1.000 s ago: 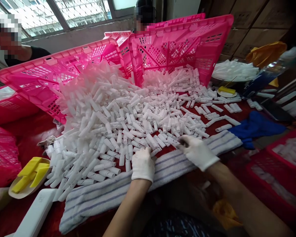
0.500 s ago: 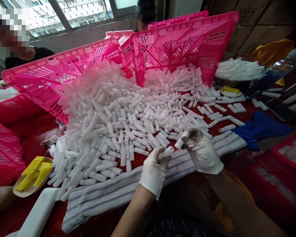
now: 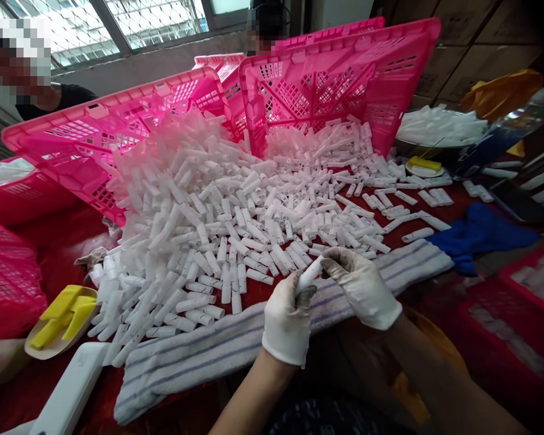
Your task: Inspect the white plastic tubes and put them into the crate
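Note:
My left hand (image 3: 286,320), in a white glove with darkened fingertips, is closed around a short white plastic tube (image 3: 309,273) that tilts up to the right. The gloved right hand (image 3: 361,287) pinches at the upper end of that tube, its fingers partly covering it. Whether the tube is one piece or two pushed together I cannot tell. Both hands are above a striped towel (image 3: 236,344) along the table's front edge. Just beyond them spreads a big heap of similar white tubes (image 3: 236,205), many with a thin dark line.
Pink crates (image 3: 344,78) lie tipped behind the heap. On the left are a dish with yellow blocks (image 3: 63,311) and a long white box (image 3: 70,386). A blue cloth (image 3: 480,232) and a heaped bowl (image 3: 439,128) are on the right. A co-worker (image 3: 57,99) is at far left.
My right hand has moved down and left, bringing its tube to the one in my left hand. The left hand has shifted slightly right, and the two hands now meet at the tube.

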Demonstrator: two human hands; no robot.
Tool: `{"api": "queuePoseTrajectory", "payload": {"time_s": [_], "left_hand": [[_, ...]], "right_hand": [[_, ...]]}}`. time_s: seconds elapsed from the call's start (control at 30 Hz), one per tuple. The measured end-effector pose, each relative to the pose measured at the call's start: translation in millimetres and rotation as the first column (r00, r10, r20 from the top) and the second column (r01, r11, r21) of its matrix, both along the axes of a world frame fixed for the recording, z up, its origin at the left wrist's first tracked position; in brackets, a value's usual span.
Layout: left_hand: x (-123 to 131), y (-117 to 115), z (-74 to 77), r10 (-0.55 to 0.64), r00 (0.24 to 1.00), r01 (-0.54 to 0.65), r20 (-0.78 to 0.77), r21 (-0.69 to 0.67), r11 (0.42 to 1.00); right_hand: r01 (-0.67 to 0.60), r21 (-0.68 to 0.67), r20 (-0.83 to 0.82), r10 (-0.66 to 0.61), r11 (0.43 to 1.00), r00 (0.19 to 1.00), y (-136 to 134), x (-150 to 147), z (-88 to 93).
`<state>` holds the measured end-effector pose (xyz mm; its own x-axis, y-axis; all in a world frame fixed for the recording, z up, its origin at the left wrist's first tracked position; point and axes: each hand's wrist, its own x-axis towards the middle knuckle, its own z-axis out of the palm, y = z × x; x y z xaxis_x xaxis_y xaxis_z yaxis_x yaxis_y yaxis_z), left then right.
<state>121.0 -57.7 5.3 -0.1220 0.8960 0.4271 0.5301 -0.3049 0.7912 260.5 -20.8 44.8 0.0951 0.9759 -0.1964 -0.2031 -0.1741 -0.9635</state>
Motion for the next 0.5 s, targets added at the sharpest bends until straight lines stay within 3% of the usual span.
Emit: {"api": "queuePoseTrajectory", "payload": {"time_s": [0.07, 0.2, 0.23, 0.3, 0.37, 0.4, 0.5], "left_hand": [[1.0, -0.4, 3.2, 0.001, 1.000, -0.001, 0.001, 0.028, 1.000], [2.9, -3.7, 8.0, -0.124, 0.987, 0.143, 0.106, -0.201, 0.969], [3.2, -4.0, 7.0, -0.122, 0.987, 0.139, 0.100, -0.182, 0.973], [3.9, -3.3, 2.5, -0.066, 0.997, 0.066, 0.027, 0.011, 0.998], [5.4, -1.6, -2.2, -0.023, 0.998, 0.034, -0.053, 0.221, 0.975], [6.7, -1.2, -3.4, -0.030, 0.997, 0.047, -0.071, 0.258, 0.965], [12.8, -3.8, -1.2, -0.078, 0.997, 0.077, 0.003, 0.109, 0.991]], "right_hand": [[0.010, 0.024, 0.003, -0.010, 1.000, 1.000, 0.3, -0.8, 1.2], [-0.020, 0.108, 0.048, 0.015, 0.994, 0.999, 2.1, 3.1, 5.4], [-0.034, 0.100, 0.056, 0.029, 0.994, 0.998, 2.0, 4.7, 6.8], [-0.041, 0.055, 0.049, 0.039, 0.998, 0.998, 1.2, 7.3, 9.3], [-0.037, 0.025, 0.035, 0.036, 0.999, 0.999, -0.8, 8.0, 10.2], [-0.049, 0.032, 0.046, 0.047, 0.998, 0.998, -2.2, 7.8, 9.7], [-0.138, 0.132, 0.158, 0.116, 0.982, 0.981, -9.6, 9.3, 4.6]]}}
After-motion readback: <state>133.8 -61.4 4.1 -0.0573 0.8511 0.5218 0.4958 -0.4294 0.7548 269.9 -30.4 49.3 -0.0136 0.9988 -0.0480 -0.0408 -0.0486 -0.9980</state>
